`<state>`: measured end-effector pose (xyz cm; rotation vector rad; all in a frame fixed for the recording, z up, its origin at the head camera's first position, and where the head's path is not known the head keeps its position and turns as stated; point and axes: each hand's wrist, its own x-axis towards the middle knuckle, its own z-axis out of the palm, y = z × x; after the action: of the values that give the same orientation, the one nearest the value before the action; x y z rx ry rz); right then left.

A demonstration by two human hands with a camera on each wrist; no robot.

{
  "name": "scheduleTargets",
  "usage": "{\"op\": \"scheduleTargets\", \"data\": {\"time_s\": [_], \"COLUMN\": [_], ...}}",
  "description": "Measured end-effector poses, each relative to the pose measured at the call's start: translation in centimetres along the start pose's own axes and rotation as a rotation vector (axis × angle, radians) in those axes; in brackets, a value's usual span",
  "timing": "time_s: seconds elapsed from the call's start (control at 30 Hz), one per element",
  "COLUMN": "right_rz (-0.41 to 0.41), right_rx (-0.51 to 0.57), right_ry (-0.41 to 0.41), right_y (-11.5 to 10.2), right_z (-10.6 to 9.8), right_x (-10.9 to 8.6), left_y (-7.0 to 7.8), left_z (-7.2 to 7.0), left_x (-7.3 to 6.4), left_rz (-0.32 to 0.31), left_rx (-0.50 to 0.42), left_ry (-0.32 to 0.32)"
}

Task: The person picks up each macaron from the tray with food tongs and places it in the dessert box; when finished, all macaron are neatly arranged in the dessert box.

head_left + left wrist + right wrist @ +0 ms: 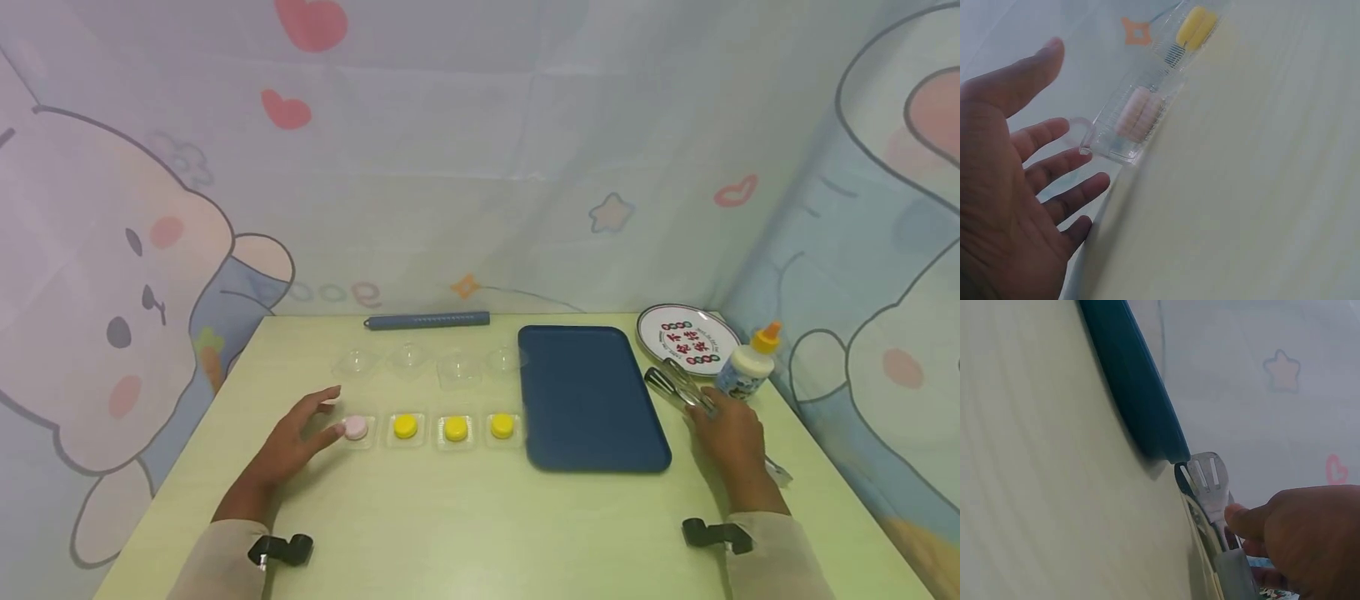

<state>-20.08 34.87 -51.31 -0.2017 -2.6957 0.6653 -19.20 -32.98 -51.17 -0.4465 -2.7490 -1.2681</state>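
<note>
At the left of a row of clear plastic boxes sits a pink macaron (355, 427), also seen side-on as a pink macaron (1140, 114) in the left wrist view. My left hand (292, 442) is beside that box, its fingers spread and holding nothing. Several yellow macarons (405, 427) continue the row to the right, each in its own box. On the right, my right hand (731, 437) pinches metal tongs (1210, 487) with slotted heads and a grey handle, thumb on one side. The tongs' heads point toward the blue tray (592, 396), and the palm hides part of the handle.
Clear domed lids (459, 369) lie behind the macarons. A white plate (651, 333) with red lettering stands at the back right, and a white bottle with a yellow-orange nozzle (752, 362) is beside it. A long dark blue stick (427, 321) lies along the back edge.
</note>
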Motion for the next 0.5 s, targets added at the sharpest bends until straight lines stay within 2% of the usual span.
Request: {"op": "scheduleTargets", "data": {"time_s": [0.2, 0.3, 0.4, 0.5], "right_rz": [-0.068, -0.138, -0.228, -0.291], "right_rx": [0.014, 0.054, 0.095, 0.113], "right_ry": [0.098, 0.155, 0.193, 0.164], "right_y": [-1.1, -2.1, -3.3, -5.0], "right_z": [-0.4, -0.3, -0.1, -0.2], "right_x": [-0.2, -0.2, 0.2, 1.0], "left_y": [0.6, 1.5, 2.9, 4.9], "left_z": [0.2, 0.2, 0.3, 0.6], "left_x": [0.2, 0.6, 1.4, 2.5], "left_rz": [0.036, 0.059, 0.089, 0.108], "left_rx": [-0.009, 0.009, 0.027, 0.047], "left_ry": [0.111, 0.151, 0.162, 0.142]}}
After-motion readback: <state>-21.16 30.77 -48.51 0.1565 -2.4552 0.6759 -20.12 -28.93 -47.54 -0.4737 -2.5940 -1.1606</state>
